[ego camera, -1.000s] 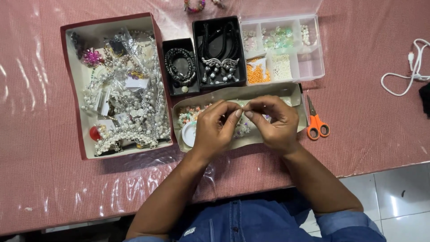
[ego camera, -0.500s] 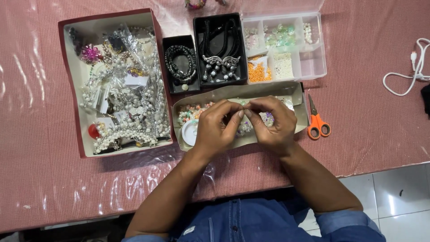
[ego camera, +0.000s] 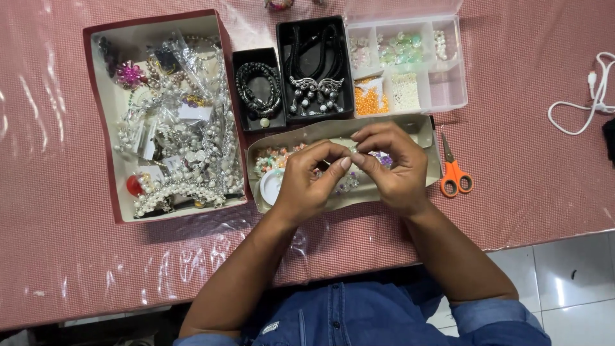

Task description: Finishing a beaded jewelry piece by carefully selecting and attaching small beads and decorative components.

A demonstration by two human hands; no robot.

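Pinching one tiny bead [ego camera: 352, 151]: left hand [ego camera: 306, 181], right hand [ego camera: 391, 168], both grips closed, above one beige tray [ego camera: 333, 130].

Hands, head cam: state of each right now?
Left hand: fingertips pinched together over the shallow tray; item too small to identify.
Right hand: fingers curled, pinching at the same spot; contents unclear.
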